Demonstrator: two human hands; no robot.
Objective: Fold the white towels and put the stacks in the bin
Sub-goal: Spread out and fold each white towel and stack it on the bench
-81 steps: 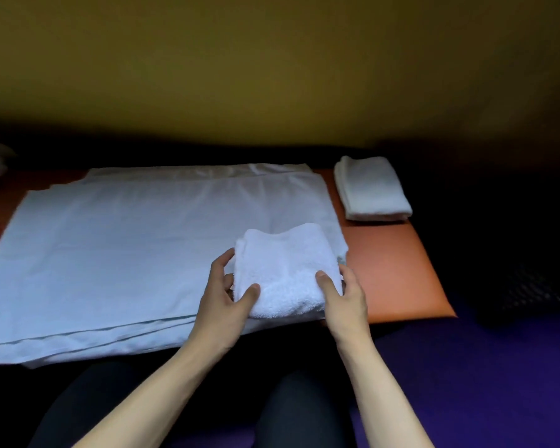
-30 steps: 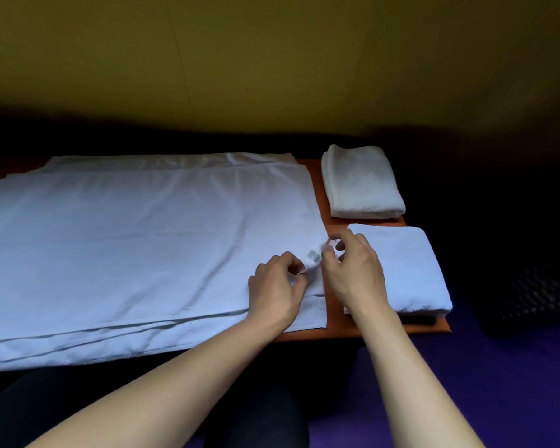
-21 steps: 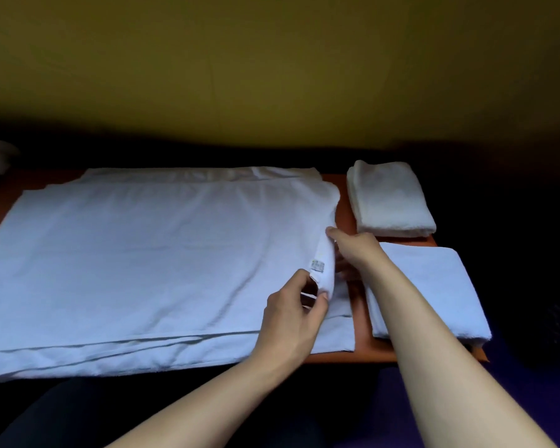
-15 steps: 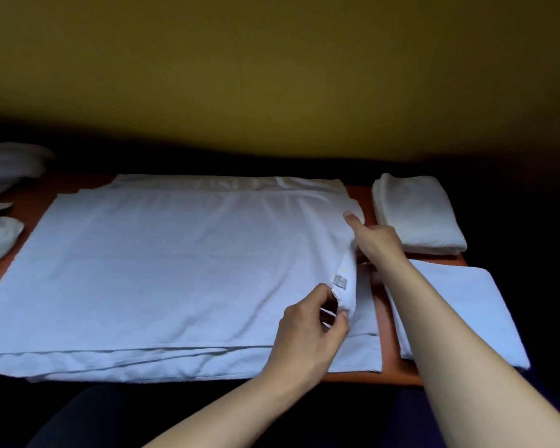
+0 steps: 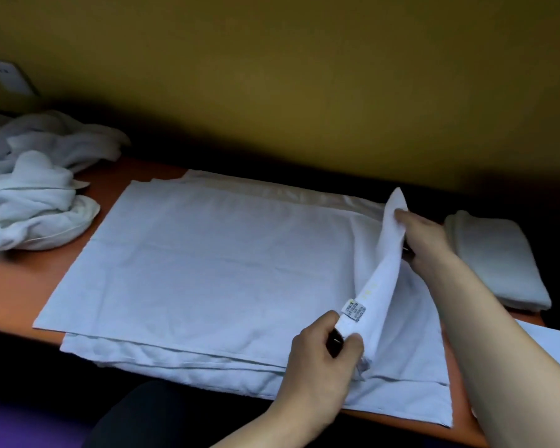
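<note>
White terry is up at its right edge: the left hand [image 5: 320, 354] pinches the near corner of the top towel [image 5: 207, 263] by its label, the right hand [image 5: 424, 237] grips the far corner. Two folded towels [image 5: 498, 257] lie at the table's [image 5: 20, 279] right end; a crumpled heap [image 5: 36, 189] waits left (no bin in sight). Early going, I'd judge.

dim, soft focus | deep shadows below wall | wide-angle edge bending
</note>
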